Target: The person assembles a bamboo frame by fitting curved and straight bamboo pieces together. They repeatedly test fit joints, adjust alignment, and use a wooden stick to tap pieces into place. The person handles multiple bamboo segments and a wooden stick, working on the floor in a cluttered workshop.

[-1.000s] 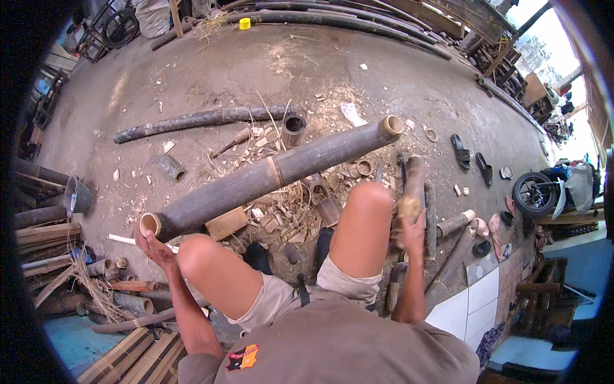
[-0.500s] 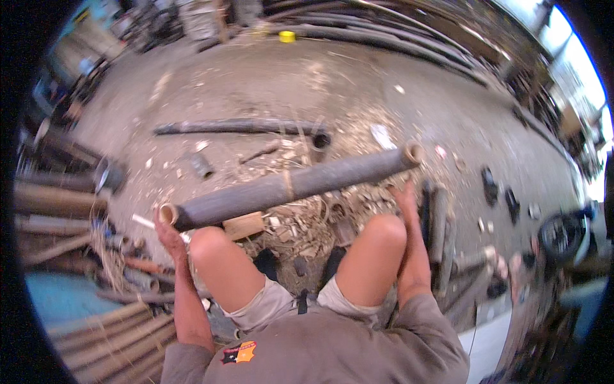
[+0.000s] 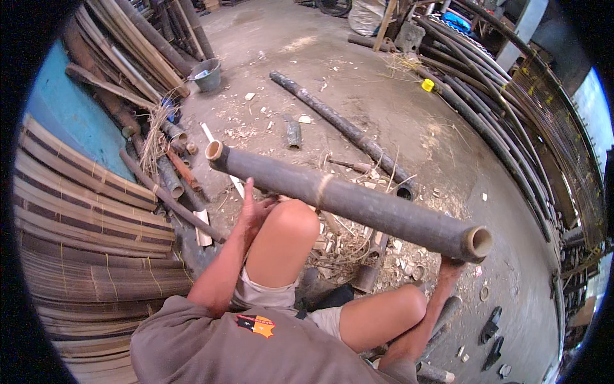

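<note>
A dark, grey-skinned bamboo tube (image 3: pixel 281 179) lies slantwise above my knees, its left end farther away and its right end nearer. Both cut ends are pale and hollow, and a light ring marks the node around its middle. My left hand (image 3: pixel 254 210) holds it from below, a little in from the left end, thumb up against its side. Under the right end, my right hand (image 3: pixel 451 266) supports the tube, its fingers mostly hidden behind it. Pale wood chips (image 3: pixel 400 253) litter the floor beneath.
A long dark bamboo pole (image 3: pixel 339 125) lies beyond the tube, near a short bamboo piece (image 3: pixel 293 132). Slatted bamboo panels (image 3: pixel 96 217) stack at the left. A grey bucket (image 3: pixel 206 75) stands farther back. Poles (image 3: pixel 492 128) line the right; sandals (image 3: pixel 491 325) lie near right.
The view has swung left. The tube's right end now sits nearer than its left. My left hand has shifted from the tube's left end to a little inward along its underside.
</note>
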The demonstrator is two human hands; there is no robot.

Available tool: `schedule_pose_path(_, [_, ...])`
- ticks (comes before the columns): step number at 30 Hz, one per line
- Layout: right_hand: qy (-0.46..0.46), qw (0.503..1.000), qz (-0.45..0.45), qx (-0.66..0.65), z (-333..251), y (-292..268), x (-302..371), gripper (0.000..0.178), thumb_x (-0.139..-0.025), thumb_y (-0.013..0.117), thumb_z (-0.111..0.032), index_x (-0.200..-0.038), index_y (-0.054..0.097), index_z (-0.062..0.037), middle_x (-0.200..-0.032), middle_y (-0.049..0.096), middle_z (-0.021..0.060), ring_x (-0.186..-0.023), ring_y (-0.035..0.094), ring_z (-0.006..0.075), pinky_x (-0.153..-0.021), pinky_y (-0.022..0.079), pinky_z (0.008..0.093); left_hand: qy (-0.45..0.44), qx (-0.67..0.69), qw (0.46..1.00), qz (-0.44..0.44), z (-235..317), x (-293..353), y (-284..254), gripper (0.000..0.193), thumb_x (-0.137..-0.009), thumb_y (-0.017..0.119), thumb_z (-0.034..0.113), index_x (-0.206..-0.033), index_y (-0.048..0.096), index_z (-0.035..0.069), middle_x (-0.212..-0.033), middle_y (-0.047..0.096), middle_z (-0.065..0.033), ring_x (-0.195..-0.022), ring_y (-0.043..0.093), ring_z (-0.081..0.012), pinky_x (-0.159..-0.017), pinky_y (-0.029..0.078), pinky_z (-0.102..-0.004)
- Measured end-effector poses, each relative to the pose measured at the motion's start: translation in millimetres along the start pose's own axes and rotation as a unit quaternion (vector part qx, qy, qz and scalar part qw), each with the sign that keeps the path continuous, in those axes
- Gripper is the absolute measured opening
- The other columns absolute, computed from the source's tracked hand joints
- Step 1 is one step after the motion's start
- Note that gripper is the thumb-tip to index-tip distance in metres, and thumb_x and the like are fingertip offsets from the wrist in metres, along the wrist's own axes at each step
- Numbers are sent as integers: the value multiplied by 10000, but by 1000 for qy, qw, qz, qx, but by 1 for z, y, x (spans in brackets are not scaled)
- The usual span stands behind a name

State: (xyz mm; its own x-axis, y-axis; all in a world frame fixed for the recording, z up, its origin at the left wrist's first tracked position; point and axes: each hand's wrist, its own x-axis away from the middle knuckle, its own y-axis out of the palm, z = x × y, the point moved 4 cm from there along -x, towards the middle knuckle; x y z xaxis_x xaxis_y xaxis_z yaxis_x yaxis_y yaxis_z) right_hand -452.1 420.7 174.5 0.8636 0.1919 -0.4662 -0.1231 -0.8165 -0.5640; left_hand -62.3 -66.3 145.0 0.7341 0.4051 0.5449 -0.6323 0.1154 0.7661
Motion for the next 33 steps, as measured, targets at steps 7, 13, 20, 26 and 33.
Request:
schedule_pose_path(7, [-21, 989, -146, 1, -260, -63, -14, 911, -609, 982, -334, -1358, 570, -17, -1356, 619, 191, -1274, 577, 322, -1079, 442, 465, 305, 39, 951, -29, 44, -16, 119, 874, -870, 577, 758, -1400, 528, 65, -1339, 616, -141, -1211, 615, -291, -1075, 477, -492])
schedule_pose_path(13, [32, 863, -372, -340, -306, -29, 65, 1053, -574, 987, -201, -1447, 446, 33, -1285, 648, 141, -1198, 621, 261, -1031, 484, 413, 327, -8, 944, -47, 131, -33, 134, 688, -965, 495, 634, -1369, 552, 80, -1304, 646, -126, -1206, 623, -303, -1034, 507, -497])
schedule_pose_path(20, [-165, 846, -331, -385, -451, 91, 116, 1013, -777, 817, -298, -1589, 261, -56, -1319, 598, 336, -1189, 624, 481, -995, 526, 477, 324, -205, 919, -88, 190, 23, 168, 789, -959, 486, 675, -1459, 455, 65, -1421, 558, -121, -1296, 549, -293, -1093, 448, -491])
schedule_pose_path(26, [-181, 855, -314, -372, -493, 134, 105, 1026, -761, 803, -292, -1610, 256, -110, -1226, 631, 336, -1059, 668, 493, -900, 548, 504, 494, -198, 800, -276, 205, 94, 148, 893, -930, 518, 705, -1529, 370, 60, -1484, 494, -130, -1363, 483, -291, -1143, 395, -473])
schedule_pose_path(33, [-169, 842, -363, -363, -501, 133, 96, 1024, -766, 827, -319, -1607, 286, -98, -1282, 620, 317, -1166, 636, 462, -976, 512, 478, 767, -455, 442, -90, 124, 211, 226, 1027, -807, 819, 530, -1571, 315, 63, -1567, 385, -164, -1425, 403, -323, -1178, 338, -489])
